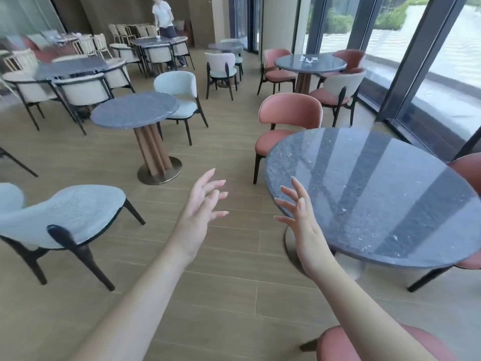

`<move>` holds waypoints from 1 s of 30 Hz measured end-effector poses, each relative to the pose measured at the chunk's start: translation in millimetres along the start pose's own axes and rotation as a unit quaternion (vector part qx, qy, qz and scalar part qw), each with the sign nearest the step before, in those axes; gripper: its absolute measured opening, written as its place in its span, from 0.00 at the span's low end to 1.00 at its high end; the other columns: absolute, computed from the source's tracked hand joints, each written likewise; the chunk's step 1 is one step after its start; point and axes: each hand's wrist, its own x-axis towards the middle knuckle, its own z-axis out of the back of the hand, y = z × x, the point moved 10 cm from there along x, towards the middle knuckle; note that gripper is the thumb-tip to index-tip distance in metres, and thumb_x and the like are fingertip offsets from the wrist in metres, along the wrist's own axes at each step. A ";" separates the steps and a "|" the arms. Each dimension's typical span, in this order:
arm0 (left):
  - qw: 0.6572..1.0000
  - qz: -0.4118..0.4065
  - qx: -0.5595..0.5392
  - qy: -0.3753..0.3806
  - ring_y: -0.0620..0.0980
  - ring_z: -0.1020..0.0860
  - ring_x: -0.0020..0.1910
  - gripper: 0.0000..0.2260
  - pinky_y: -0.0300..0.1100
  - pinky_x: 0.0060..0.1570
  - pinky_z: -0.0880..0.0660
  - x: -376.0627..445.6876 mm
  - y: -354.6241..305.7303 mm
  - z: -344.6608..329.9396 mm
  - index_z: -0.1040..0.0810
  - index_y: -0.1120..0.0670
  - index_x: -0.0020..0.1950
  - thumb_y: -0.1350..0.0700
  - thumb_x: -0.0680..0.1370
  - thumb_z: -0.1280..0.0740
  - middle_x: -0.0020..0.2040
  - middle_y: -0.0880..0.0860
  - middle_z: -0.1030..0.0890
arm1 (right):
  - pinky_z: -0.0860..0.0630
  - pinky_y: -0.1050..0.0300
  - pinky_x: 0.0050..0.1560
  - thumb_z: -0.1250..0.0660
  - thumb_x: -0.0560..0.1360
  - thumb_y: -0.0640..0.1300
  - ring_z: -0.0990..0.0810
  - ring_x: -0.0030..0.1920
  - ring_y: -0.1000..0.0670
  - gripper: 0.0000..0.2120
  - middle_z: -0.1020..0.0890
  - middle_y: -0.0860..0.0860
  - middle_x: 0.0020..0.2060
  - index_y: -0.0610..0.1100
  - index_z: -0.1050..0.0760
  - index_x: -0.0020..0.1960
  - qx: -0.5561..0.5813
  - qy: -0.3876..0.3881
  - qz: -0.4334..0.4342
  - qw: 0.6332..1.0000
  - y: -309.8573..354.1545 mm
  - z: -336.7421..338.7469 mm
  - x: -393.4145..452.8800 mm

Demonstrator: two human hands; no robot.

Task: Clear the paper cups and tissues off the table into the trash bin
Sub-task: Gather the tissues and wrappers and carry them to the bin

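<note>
My left hand (201, 207) and my right hand (299, 214) are both raised in front of me over the wooden floor, fingers spread and holding nothing. The right hand hovers just left of the edge of a round dark stone table (374, 196) whose top carries nothing. On a far round table (291, 64) by the window lie crumpled white tissues (307, 59). No paper cup and no trash bin is in view.
Pink chairs (289, 118) ring the near table, and another pink seat (364, 345) is at the bottom. A pale blue chair (67, 212) stands at left. A small round table (134, 110) stands ahead on the left. A person (163, 18) stands at the back.
</note>
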 end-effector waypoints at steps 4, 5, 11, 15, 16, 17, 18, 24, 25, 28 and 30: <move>1.000 0.000 0.003 0.009 0.44 0.23 0.66 0.22 0.46 0.59 0.20 43.4 13.5 21.2 0.35 0.40 0.76 0.46 0.82 0.40 0.66 0.41 0.22 | 0.24 0.51 0.64 0.50 0.76 0.70 0.26 0.69 0.56 0.28 0.28 0.58 0.70 0.65 0.39 0.75 -0.006 0.015 -0.001 1.000 -15.3 -41.6 51.9; 1.000 -0.002 0.005 0.012 0.44 0.23 0.66 0.22 0.46 0.59 0.20 56.1 17.0 28.8 0.35 0.40 0.76 0.46 0.82 0.40 0.66 0.41 0.22 | 0.24 0.51 0.64 0.50 0.76 0.70 0.25 0.68 0.55 0.27 0.27 0.58 0.70 0.67 0.38 0.73 -0.010 0.018 0.002 1.000 -18.0 -52.9 66.8; 1.000 0.010 0.002 0.019 0.44 0.23 0.66 0.24 0.50 0.61 0.21 141.2 37.5 83.6 0.35 0.45 0.78 0.46 0.81 0.41 0.67 0.46 0.22 | 0.24 0.54 0.64 0.51 0.76 0.69 0.24 0.67 0.58 0.25 0.27 0.58 0.69 0.67 0.37 0.72 -0.017 0.012 -0.009 1.000 -36.4 -111.8 158.4; 0.999 0.013 -0.005 0.042 0.44 0.23 0.66 0.24 0.50 0.60 0.21 197.4 49.1 102.3 0.35 0.46 0.78 0.47 0.81 0.40 0.67 0.46 0.22 | 0.24 0.54 0.64 0.51 0.78 0.69 0.25 0.68 0.58 0.25 0.27 0.58 0.70 0.68 0.37 0.73 -0.025 -0.001 -0.006 1.000 -45.1 -135.0 205.8; 0.999 0.014 -0.005 0.047 0.44 0.23 0.66 0.24 0.49 0.60 0.21 209.5 52.4 105.3 0.35 0.46 0.78 0.47 0.81 0.40 0.67 0.45 0.21 | 0.24 0.53 0.64 0.51 0.77 0.69 0.25 0.67 0.58 0.24 0.27 0.58 0.70 0.68 0.37 0.72 -0.024 -0.007 -0.008 1.000 -48.2 -137.5 216.3; 0.999 0.016 -0.005 0.050 0.44 0.23 0.66 0.24 0.49 0.60 0.21 221.0 56.0 108.1 0.35 0.45 0.78 0.46 0.81 0.40 0.67 0.45 0.21 | 0.24 0.52 0.64 0.51 0.77 0.69 0.25 0.67 0.58 0.24 0.27 0.58 0.69 0.68 0.37 0.72 -0.025 -0.011 -0.010 1.000 -51.6 -139.4 226.8; 0.998 0.017 -0.005 0.052 0.44 0.23 0.66 0.24 0.49 0.60 0.21 232.2 60.3 111.0 0.35 0.45 0.78 0.46 0.81 0.40 0.67 0.44 0.21 | 0.24 0.51 0.64 0.51 0.77 0.70 0.24 0.67 0.57 0.24 0.26 0.58 0.69 0.68 0.36 0.72 -0.026 -0.014 -0.012 0.999 -55.5 -141.1 237.3; 0.998 0.027 -0.016 0.062 0.44 0.23 0.66 0.28 0.49 0.59 0.20 301.6 93.6 127.6 0.35 0.43 0.77 0.39 0.77 0.38 0.67 0.44 0.21 | 0.23 0.48 0.65 0.51 0.77 0.69 0.24 0.67 0.56 0.27 0.26 0.57 0.69 0.64 0.37 0.74 -0.032 -0.034 -0.024 0.999 -85.3 -147.1 303.6; 0.997 0.029 -0.017 0.064 0.44 0.23 0.66 0.28 0.49 0.58 0.20 315.2 99.1 128.7 0.35 0.43 0.77 0.39 0.77 0.38 0.66 0.43 0.21 | 0.24 0.47 0.65 0.51 0.77 0.69 0.24 0.68 0.56 0.27 0.26 0.57 0.69 0.64 0.37 0.74 -0.033 -0.035 -0.025 0.999 -90.7 -147.6 315.8; 0.997 0.032 -0.018 0.073 0.45 0.23 0.67 0.28 0.48 0.57 0.20 362.0 116.9 129.2 0.35 0.43 0.77 0.39 0.77 0.38 0.66 0.43 0.21 | 0.24 0.48 0.66 0.51 0.77 0.69 0.25 0.68 0.56 0.27 0.27 0.57 0.70 0.64 0.37 0.74 -0.034 -0.038 -0.031 0.998 -109.4 -149.0 357.4; 0.996 0.035 -0.017 0.075 0.45 0.23 0.67 0.27 0.48 0.57 0.21 396.1 128.9 129.1 0.34 0.42 0.76 0.39 0.77 0.38 0.67 0.43 0.21 | 0.24 0.48 0.66 0.51 0.78 0.68 0.24 0.68 0.56 0.27 0.27 0.57 0.70 0.64 0.37 0.74 -0.028 -0.041 -0.036 0.998 -123.2 -147.3 389.9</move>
